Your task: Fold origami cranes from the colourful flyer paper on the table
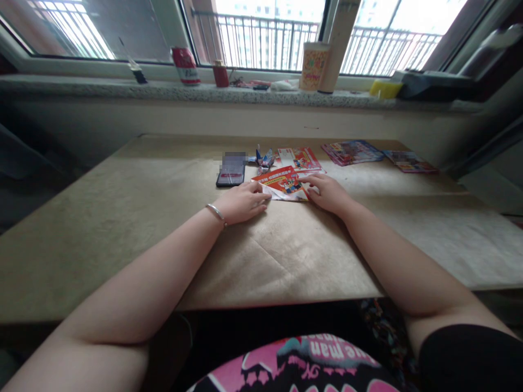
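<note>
A red printed paper sheet (281,178) lies on the table, with a fold along its near edge showing white. My left hand (245,202) rests at the sheet's left end, fingers stretched over the white part. On the right end, my right hand (324,190) touches the sheet with its fingers apart. Just beyond my left hand lies a phone (231,170) with its screen lit. Behind the sheet sits a folded blue and white paper piece (265,159). Another red printed sheet (304,158) lies flat to the right of it.
Colourful leaflets (352,151) are stacked at the table's far right, with another leaflet (411,161) beside them. The windowsill (245,95) holds a red can (186,66), a small red container (220,74), a patterned paper cup (314,66) and a yellow object (384,89). The table's near edge faces me.
</note>
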Demonstrator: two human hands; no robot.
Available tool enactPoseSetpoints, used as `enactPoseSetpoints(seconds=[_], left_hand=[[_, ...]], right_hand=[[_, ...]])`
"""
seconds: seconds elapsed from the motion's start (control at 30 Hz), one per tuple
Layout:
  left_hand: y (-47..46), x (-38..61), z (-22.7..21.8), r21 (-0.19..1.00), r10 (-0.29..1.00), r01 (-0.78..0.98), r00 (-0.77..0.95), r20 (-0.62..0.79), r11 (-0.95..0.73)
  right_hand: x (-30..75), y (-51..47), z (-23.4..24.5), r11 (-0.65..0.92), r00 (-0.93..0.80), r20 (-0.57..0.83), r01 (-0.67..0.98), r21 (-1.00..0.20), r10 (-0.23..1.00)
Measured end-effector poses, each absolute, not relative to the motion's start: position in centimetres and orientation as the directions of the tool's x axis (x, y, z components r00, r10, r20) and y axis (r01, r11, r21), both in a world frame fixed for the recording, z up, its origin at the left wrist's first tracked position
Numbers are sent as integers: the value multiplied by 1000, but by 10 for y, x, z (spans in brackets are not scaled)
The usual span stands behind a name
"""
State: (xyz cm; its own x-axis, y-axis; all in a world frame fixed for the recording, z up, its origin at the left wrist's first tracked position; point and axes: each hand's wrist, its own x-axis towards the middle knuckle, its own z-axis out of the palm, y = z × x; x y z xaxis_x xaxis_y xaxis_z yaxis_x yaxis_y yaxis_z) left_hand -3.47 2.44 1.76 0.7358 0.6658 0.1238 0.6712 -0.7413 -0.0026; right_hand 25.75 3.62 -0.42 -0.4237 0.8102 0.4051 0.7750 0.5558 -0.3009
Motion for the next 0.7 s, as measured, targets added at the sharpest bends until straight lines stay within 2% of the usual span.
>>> enactPoseSetpoints(seconds=[0.17,0.33,0.5,0.7], left_hand=[[23,-30,17,115,592,581,795,132,-806],[24,-30,14,126,601,588,789,131,-799],[24,-29,11,70,569,565,812,131,-822],[24,-27,5,-37,667,677,732,137,-735]], right_hand=[[259,40,-8,623,-440,508,732,-275,741],[257,40,-8,686,-506,523,690,-232,686],[253,37,-3,746,-577,539,648,-157,614],[247,29,9,809,-701,510,588,17,499]])
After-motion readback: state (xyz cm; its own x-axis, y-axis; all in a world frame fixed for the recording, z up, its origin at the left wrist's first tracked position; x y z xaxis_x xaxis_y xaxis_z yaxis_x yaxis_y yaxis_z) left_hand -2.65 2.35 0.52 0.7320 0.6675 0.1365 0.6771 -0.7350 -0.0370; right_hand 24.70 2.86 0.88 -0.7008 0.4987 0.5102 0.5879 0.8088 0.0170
